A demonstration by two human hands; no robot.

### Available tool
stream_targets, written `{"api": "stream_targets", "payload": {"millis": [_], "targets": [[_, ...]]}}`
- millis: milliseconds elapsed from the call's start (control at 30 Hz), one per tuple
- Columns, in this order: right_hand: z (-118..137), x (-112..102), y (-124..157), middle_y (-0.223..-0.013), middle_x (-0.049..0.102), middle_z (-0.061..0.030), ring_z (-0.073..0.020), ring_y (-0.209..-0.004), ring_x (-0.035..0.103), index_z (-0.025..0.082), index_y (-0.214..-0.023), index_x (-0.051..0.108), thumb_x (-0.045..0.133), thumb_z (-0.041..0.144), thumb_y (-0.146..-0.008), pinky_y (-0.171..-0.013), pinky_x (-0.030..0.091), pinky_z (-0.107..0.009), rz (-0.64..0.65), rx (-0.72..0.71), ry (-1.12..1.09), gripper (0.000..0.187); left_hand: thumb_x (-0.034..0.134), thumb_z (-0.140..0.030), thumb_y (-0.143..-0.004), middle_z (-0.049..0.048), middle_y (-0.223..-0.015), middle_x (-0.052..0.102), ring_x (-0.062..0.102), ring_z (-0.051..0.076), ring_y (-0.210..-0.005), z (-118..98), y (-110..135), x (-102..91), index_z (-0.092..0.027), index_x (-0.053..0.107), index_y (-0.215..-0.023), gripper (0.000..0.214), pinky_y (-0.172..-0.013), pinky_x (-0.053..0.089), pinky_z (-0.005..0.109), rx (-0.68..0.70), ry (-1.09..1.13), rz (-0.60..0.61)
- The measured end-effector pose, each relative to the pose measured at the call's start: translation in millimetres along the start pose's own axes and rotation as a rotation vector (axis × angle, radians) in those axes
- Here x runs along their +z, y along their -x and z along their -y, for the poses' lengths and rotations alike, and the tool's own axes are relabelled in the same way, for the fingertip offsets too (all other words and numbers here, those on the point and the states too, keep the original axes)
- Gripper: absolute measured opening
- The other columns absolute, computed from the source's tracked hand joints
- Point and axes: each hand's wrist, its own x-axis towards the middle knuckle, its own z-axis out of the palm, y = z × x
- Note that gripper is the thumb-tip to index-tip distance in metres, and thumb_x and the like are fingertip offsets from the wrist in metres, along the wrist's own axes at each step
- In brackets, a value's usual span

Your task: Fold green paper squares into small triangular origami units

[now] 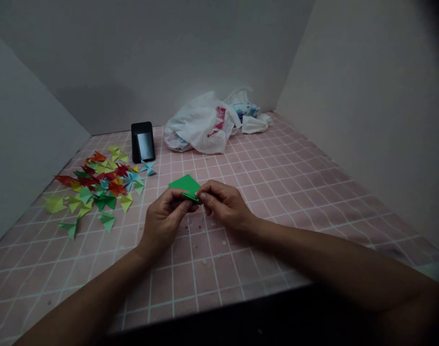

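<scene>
A green sheet of paper (pixel 185 185), partly folded, is held just above the pink checked tabletop (pixel 277 178) near its middle. My left hand (pixel 165 218) pinches its near edge from the left, fingers curled. From the right, my right hand (pixel 225 204) pinches the same folded edge, fingertips touching the left hand's. Both forearms reach in from the bottom of the view.
A heap of folded paper pieces (pixel 97 185) in red, yellow, green, blue and orange lies at the left. A black phone (pixel 143 142) stands propped behind it. White plastic bags (pixel 205 122) sit against the back wall. Grey walls close in on three sides.
</scene>
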Motion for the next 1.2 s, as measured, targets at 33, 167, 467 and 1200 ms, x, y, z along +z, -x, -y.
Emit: {"api": "stream_targets", "payload": {"millis": [33, 167, 467, 1200], "targets": [[0.6, -0.3, -0.1, -0.073, 0.058, 0.0013, -0.0119, -0.064, 0.053, 0.020, -0.084, 0.060, 0.056, 0.026, -0.095, -0.062, 0.043, -0.027, -0.004, -0.017, 0.009, 0.013, 0.074, -0.023, -0.082, 0.0002, -0.081, 0.070, 0.069, 0.015, -0.073, 0.2, 0.2, -0.3, -0.019, 0.068, -0.090, 0.011, -0.073, 0.058, 0.027, 0.021, 0.002, -0.004], [1.6, -0.1, -0.3, -0.083, 0.063, -0.0003, -0.0135, -0.075, 0.058, 0.020, -0.086, 0.061, 0.062, 0.019, -0.090, -0.070, 0.045, -0.029, -0.004, -0.097, 0.087, 0.005, 0.074, -0.017, -0.082, 0.0004, -0.086, 0.067, 0.066, 0.015, -0.081, 0.8, -1.0, -1.9, -0.021, 0.070, -0.084, 0.006, -0.077, 0.055, 0.025, 0.143, -0.058, -0.023], [-0.2, -1.7, -1.4, -0.083, 0.061, 0.0008, -0.0122, -0.070, 0.053, 0.020, -0.091, 0.060, 0.065, 0.018, -0.089, -0.066, 0.043, -0.027, 0.003, -0.156, 0.166, 0.006, 0.073, -0.014, -0.084, -0.0010, -0.089, 0.069, 0.065, 0.014, -0.085, 5.1, -1.8, -5.7, -0.025, 0.073, -0.086, 0.011, -0.082, 0.053, 0.025, 0.170, -0.090, 0.031], [3.0, -0.6, -0.2, -0.085, 0.058, -0.0013, -0.0136, -0.076, 0.054, 0.018, -0.086, 0.057, 0.064, 0.014, -0.089, -0.070, 0.044, -0.028, -0.023, -0.283, 0.246, 0.008, 0.069, -0.010, -0.085, 0.0006, -0.087, 0.068, 0.065, 0.015, -0.083, 11.1, -5.6, -9.2, -0.021, 0.071, -0.088, 0.012, -0.077, 0.052, 0.026, 0.234, -0.170, 0.112]]}}
